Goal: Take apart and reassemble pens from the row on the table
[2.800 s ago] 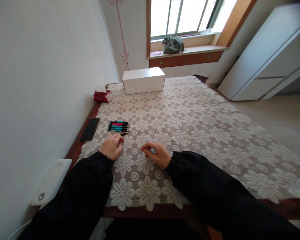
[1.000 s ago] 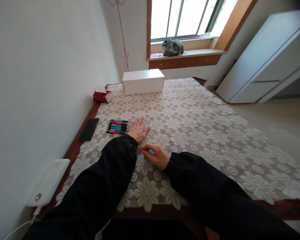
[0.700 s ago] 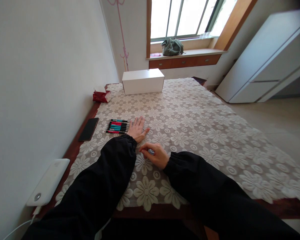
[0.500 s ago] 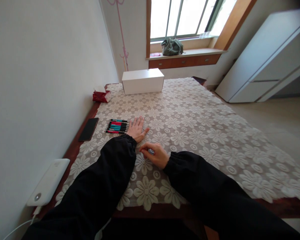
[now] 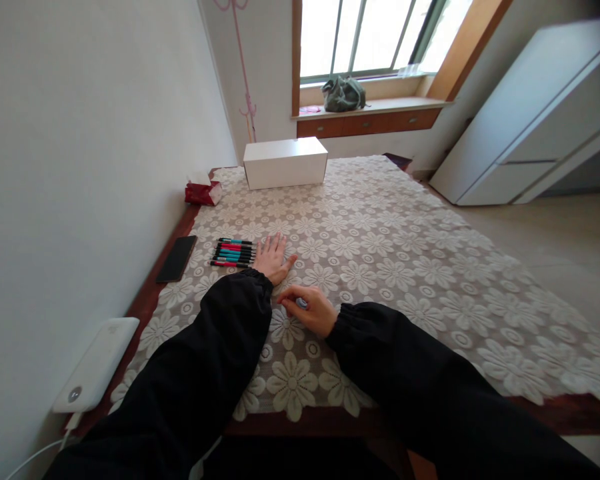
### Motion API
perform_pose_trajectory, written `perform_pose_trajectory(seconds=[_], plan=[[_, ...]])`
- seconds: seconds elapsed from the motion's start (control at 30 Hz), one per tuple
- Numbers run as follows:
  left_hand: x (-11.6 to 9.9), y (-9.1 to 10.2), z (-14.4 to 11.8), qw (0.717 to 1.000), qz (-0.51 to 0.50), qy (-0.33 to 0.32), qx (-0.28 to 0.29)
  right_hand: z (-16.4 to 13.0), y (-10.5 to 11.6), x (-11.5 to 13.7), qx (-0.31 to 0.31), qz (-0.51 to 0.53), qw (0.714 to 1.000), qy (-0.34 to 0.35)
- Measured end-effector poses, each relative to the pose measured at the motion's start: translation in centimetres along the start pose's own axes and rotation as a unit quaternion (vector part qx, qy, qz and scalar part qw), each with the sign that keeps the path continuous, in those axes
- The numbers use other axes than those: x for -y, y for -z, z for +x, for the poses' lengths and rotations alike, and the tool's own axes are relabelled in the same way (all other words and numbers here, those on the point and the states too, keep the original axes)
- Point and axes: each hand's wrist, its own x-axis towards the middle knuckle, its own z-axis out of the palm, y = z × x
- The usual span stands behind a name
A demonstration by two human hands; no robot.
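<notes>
My left hand (image 5: 273, 260) lies flat on the tablecloth, fingers spread and palm down. Its outer edge is at the right-hand ends of a row of pens (image 5: 233, 253). Several of these lie side by side, with red, teal and black barrels. Closer to me, my right hand (image 5: 314, 311) rests on the cloth with its fingers curled in and the thumb against the index finger. Whether anything is inside that pinch, I cannot make out.
A white lace tablecloth (image 5: 395, 273) with flowers covers the table. A dark phone (image 5: 177, 259), a white power bank (image 5: 97, 363) with a cable and a red tissue pack (image 5: 203, 193) line the left edge. At the far end stands a white box (image 5: 286, 164).
The far pens in the row sit very slightly farther left. Both hands keep nearly the same place and pose.
</notes>
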Motion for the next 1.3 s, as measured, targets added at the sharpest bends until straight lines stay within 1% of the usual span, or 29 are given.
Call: perform_pose_trajectory(seconds=[0.1, 0.2, 0.27, 0.33, 0.4, 0.5, 0.6, 0.7, 0.77, 0.83, 0.87, 0.9, 0.93, 0.97, 1.0, 1.07, 1.1, 1.17, 1.2, 1.23, 1.27, 1.3], plan=[[-0.2, 0.7, -0.3, 0.999, -0.025, -0.022, -0.029, 0.0, 0.0, 0.1, -0.001, 0.006, 1.000, 0.000], [0.8, 2.5, -1.0, 0.997, -0.032, -0.046, -0.056, 0.0, -0.1, 0.1, -0.002, 0.011, 1.000, -0.012], [2.3, 4.1, -1.8, 0.996, -0.026, -0.042, -0.068, -0.1, -0.1, 0.1, -0.003, 0.013, 1.000, -0.015], [4.2, 5.5, -2.9, 0.996, -0.014, -0.028, -0.080, -0.2, -0.1, 0.0, -0.005, 0.015, 1.000, -0.015], [6.2, 6.3, -4.2, 0.996, 0.003, -0.013, -0.090, -0.2, -0.2, 0.0, -0.007, 0.017, 1.000, -0.014], [8.2, 6.2, -5.9, 0.995, 0.025, 0.004, -0.098, -0.2, -0.1, 0.0, -0.004, 0.016, 1.000, -0.012], [8.9, 5.3, -6.9, 0.994, 0.039, 0.011, -0.105, -0.1, -0.1, 0.0, -0.005, 0.012, 1.000, -0.011], [9.0, 4.8, -7.3, 0.993, 0.047, 0.010, -0.109, -0.1, -0.2, -0.1, -0.011, 0.012, 1.000, -0.011], [8.8, 5.0, -7.5, 0.993, 0.036, -0.001, -0.110, -0.1, -0.2, -0.2, -0.016, 0.010, 1.000, -0.015], [8.1, 5.5, -7.7, 0.994, -0.018, -0.023, -0.109, -0.1, -0.1, -0.3, -0.023, 0.003, 1.000, -0.021], [7.4, 5.8, -8.0, 0.991, -0.066, -0.034, -0.108, -0.1, 0.0, -0.4, -0.028, -0.001, 0.999, -0.022], [6.6, 6.0, -8.2, 0.985, -0.131, -0.039, -0.107, -0.1, 0.0, -0.4, -0.039, -0.006, 0.999, -0.019], [5.6, 6.2, -8.4, 0.972, -0.210, -0.030, -0.104, 0.0, 0.1, -0.5, -0.054, -0.012, 0.998, -0.012], [4.4, 6.3, -8.6, 0.951, -0.291, -0.011, -0.103, 0.1, 0.2, -0.6, -0.073, -0.019, 0.997, -0.002], [3.3, 6.4, -8.8, 0.923, -0.372, 0.004, -0.096, 0.2, 0.3, -0.7, -0.092, -0.025, 0.995, 0.008], [1.1, 6.1, -9.0, 0.863, -0.500, 0.005, -0.071, 0.4, 0.6, -0.9, -0.118, -0.036, 0.992, 0.020], [0.2, 5.9, -9.0, 0.836, -0.547, 0.005, -0.054, 0.5, 0.7, -1.0, -0.117, -0.040, 0.992, 0.019], [-0.9, 5.1, -8.9, 0.794, -0.608, 0.013, -0.024, 0.6, 1.0, -1.3, -0.096, -0.051, 0.994, 0.000], [-1.1, 4.7, -8.8, 0.780, -0.625, 0.021, -0.014, 0.7, 1.3, -1.5, -0.086, -0.062, 0.994, -0.011], [-1.0, 4.2, -8.9, 0.773, -0.633, 0.029, -0.007, 0.6, 1.5, -1.6, -0.081, -0.077, 0.994, -0.021], [-0.9, 3.8, -8.9, 0.776, -0.630, 0.034, -0.005, 0.5, 1.9, -1.8, -0.080, -0.093, 0.992, -0.027], [-0.5, 3.4, -9.0, 0.791, -0.611, 0.036, -0.005, 0.4, 2.2, -1.9, -0.081, -0.109, 0.990, -0.029]])
